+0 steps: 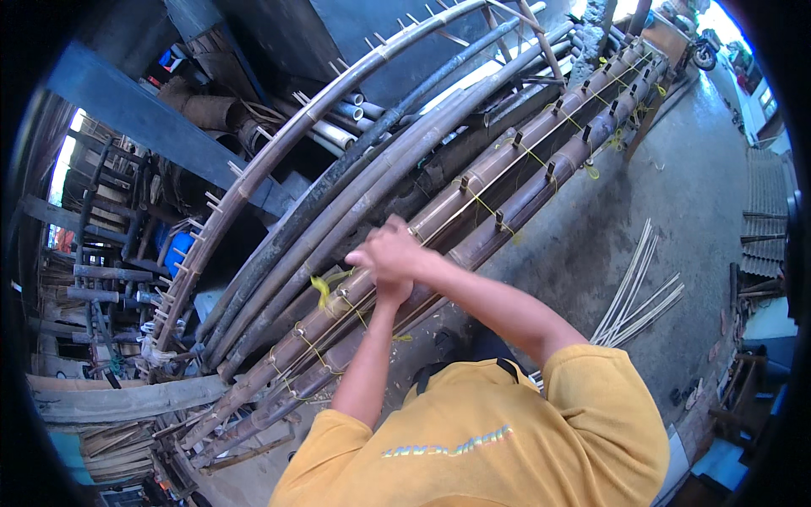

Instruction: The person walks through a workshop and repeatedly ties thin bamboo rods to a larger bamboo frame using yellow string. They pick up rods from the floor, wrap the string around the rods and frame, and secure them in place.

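Two long brown bamboo poles run side by side from lower left to upper right; the far pole (486,169) and the near pole (473,245) carry dark pegs and yellow cord (480,201) strung between them. My right hand (390,248) crosses above my left hand (394,290), both over the far pole. The fingers of both are curled in, and whatever they grip is hidden. Just left of them, a loose tuft of yellow cord (321,291) hangs by a peg on the far pole.
A curved bamboo pole with small sticks (245,182) arches at the left. Several long dark poles (338,194) lie beyond the work. Thin pale strips (634,296) rest on the concrete floor (676,211) at right. A motorbike (703,52) stands at the far right.
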`<state>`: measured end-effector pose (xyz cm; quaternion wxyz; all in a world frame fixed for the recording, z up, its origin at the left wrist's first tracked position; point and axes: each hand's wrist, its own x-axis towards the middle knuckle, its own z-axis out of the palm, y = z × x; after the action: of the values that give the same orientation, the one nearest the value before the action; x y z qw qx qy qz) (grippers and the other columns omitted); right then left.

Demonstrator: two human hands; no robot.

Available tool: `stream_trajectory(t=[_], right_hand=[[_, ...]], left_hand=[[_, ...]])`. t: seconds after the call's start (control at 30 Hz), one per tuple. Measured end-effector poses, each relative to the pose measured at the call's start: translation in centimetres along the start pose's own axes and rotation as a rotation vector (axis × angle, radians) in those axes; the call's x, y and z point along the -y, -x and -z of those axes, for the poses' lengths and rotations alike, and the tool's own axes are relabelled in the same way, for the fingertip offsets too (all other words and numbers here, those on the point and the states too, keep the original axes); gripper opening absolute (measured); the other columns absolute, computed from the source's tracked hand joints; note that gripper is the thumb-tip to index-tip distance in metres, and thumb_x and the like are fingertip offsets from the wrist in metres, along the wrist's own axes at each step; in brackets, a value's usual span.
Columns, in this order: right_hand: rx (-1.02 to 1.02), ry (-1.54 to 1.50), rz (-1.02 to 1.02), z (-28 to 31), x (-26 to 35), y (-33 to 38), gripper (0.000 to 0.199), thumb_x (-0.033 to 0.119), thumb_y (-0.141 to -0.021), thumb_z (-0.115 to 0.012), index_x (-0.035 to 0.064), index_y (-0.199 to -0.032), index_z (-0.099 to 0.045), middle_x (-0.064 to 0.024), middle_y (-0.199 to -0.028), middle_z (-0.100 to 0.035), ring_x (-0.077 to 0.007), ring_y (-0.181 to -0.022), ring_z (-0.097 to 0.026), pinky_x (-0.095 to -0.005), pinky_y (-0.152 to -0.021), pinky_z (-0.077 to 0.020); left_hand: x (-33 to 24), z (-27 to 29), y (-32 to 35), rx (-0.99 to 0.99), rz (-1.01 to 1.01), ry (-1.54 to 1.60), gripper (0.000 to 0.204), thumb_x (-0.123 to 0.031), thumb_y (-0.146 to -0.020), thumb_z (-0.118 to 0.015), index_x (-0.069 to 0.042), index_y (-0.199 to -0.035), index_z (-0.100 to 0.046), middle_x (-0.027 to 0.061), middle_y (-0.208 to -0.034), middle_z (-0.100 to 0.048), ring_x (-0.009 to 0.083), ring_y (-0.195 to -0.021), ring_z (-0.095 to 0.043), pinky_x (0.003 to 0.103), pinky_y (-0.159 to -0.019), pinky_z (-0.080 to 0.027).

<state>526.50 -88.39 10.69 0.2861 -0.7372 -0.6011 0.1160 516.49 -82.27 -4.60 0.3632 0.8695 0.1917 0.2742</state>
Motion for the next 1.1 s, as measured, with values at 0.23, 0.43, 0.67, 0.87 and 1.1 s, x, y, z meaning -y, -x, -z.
stream_trajectory(t=[0.23, 0.43, 0.67, 0.87, 1.1], right_hand=[[0.283, -1.123, -0.259, 3.7, -4.0, -1.7, 0.049, 0.045, -0.103, -0.049, 0.0017, -0.106, -0.071, -0.0184, -0.102, -0.071, -0.0201, -0.095, -0.062, -0.0408, -0.093, -0.0470], [0.408, 0.036, 0.275, -6.1, -6.5, 18.3, 0.047, 0.039, -0.101, -0.051, 0.0018, -0.078, -0.067, -0.0210, -0.071, -0.065, -0.0381, -0.068, -0.064, -0.0464, -0.073, -0.0509], [0.281, 0.033, 0.166, -6.3, -6.1, 17.8, 0.043, 0.036, -0.097, -0.054, 0.0074, -0.068, -0.065, -0.0150, -0.061, -0.064, -0.0348, -0.064, -0.065, -0.0437, -0.079, -0.0517], [0.140, 0.179, 0.023, -7.3, -3.7, 17.5, 0.023, 0.028, -0.089, -0.062, 0.0053, -0.086, -0.067, -0.0172, -0.084, -0.067, -0.0309, -0.084, -0.066, -0.0405, -0.082, -0.0504], [0.332, -1.087, -0.409, -14.9, 5.4, 16.7, 0.022, 0.026, -0.090, -0.065, 0.0138, -0.108, -0.065, -0.0104, -0.108, -0.069, -0.0262, -0.103, -0.066, -0.0434, -0.090, -0.0501]], left_hand=[[-0.8, 1.9, -0.3, 0.236, 0.347, -0.189, 0.031, -0.033, -0.100, -0.053, -0.011, -0.118, -0.065, 0.0197, -0.118, -0.067, 0.0413, -0.113, -0.060, 0.058, -0.101, -0.035], [-7.3, 2.2, -3.0, 0.292, 0.511, -0.292, 0.032, -0.032, -0.100, -0.052, -0.009, -0.113, -0.070, 0.0153, -0.106, -0.072, 0.0357, -0.102, -0.067, 0.049, -0.098, -0.042], [-7.9, 3.6, -11.7, -0.159, 0.340, 0.270, 0.034, -0.027, -0.105, -0.050, 0.001, -0.099, -0.069, 0.0041, -0.065, -0.060, 0.0097, -0.059, -0.057, 0.028, -0.059, -0.047], [1.9, 1.3, -12.3, 0.107, 0.394, -0.421, 0.031, -0.027, -0.098, -0.049, -0.004, -0.098, -0.069, 0.0235, -0.103, -0.069, 0.0438, -0.102, -0.064, 0.055, -0.088, -0.049], [0.0, 13.6, -5.4, 0.104, 0.299, -0.424, 0.035, -0.029, -0.101, -0.044, -0.003, -0.106, -0.067, 0.0277, -0.103, -0.067, 0.0451, -0.103, -0.064, 0.053, -0.088, -0.050]])
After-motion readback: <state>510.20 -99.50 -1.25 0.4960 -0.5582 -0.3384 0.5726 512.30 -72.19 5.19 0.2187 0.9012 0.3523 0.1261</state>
